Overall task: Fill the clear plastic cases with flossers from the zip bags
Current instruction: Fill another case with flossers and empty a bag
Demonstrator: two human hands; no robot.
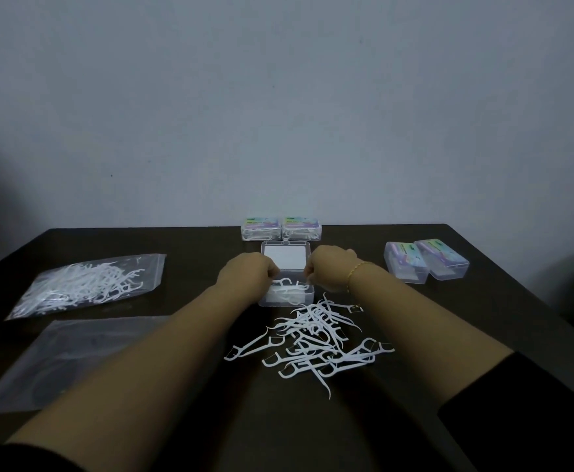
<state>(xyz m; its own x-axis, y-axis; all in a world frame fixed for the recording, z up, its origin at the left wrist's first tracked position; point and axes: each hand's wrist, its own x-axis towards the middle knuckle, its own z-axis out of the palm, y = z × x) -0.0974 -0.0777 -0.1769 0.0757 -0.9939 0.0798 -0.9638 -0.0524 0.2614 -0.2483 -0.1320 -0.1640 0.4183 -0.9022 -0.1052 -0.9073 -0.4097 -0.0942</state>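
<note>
head view: a dark bench [176, 420] stands against a pale wall [278, 97]. at the middle of the bench, toward its far edge, an open clear case [287, 294] lies with its lid [284, 257] folded back flat behind it; a few white flossers sit inside. the left hand [248, 270] is at the case's left side and the right hand [329, 269] at its right, both with fingers curled down over the tray; whether they pinch a flosser or hold nothing i cannot tell. a gold bracelet [355, 271] circles the right wrist, and dark sleeves show at the near edge.

just on the near side of the case, a loose pile of flossers [316, 338] is scattered between the forearms. at the far edge, two closed filled cases [281, 229] stand side by side, touching. toward the far right corner, two more closed cases [426, 262] lie side by side. near the left edge, a zip bag of flossers [88, 284] lies flat, and closer to the near left corner an emptied clear bag [67, 362] lies flat beside the left forearm.
</note>
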